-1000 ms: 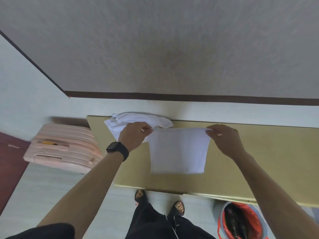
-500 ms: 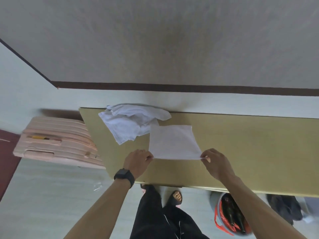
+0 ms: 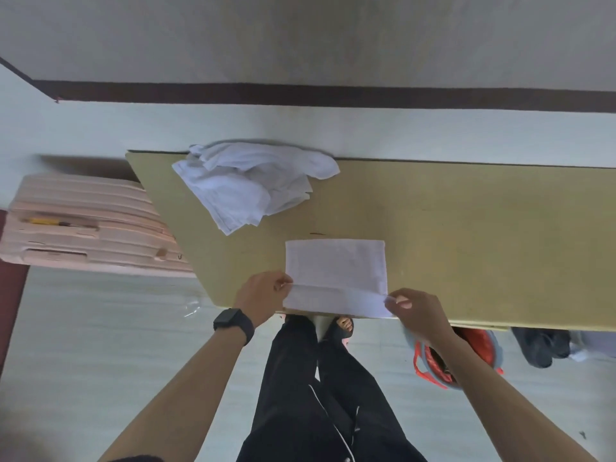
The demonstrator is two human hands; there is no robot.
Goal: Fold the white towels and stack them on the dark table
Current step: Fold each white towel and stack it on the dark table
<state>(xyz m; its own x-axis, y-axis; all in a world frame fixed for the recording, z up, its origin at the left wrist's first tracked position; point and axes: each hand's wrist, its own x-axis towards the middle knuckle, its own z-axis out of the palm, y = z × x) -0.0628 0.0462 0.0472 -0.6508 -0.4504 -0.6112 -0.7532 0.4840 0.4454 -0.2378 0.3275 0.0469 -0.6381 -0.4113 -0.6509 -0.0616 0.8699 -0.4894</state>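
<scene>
Head view: left hand (image 3: 263, 295) and right hand (image 3: 420, 313) fingers (image 3: 401, 300) pinch towel (image 3: 336, 268) corners (bucket (image 3: 496, 349) holds something red).

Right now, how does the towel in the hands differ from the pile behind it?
The held towel lies flat as a neat rectangle; the pile is crumpled. The held towel sits at the table's near edge; the pile at its far left corner. The left hand and right hand pinch the held towel's near corners; nothing touches the pile. Both are white, on the table.
</scene>
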